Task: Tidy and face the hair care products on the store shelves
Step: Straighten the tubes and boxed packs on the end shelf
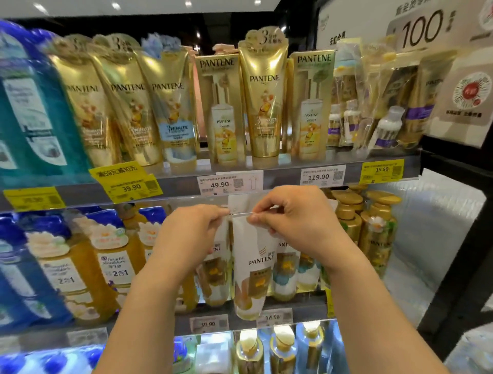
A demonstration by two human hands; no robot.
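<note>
Both hands, left hand [190, 229], right hand [290, 221], fingers pinching white Pantene tube [253, 269] top (middle shelf [306, 311]); gold bottles [373, 229] beside

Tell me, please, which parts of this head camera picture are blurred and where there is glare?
Head view: the blue bottles at far left are smeared by blur; the white tube pinched by the left hand and right hand is fairly sharp; ceiling lights glare; shelf edges bow from wide-angle distortion.

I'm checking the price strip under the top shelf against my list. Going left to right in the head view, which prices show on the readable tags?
39.90 yellow tag → 49.90 white tag → 119.90 white tag → 19.90 yellow tag. The yellow tag at the far left is too blurred to read.
</note>
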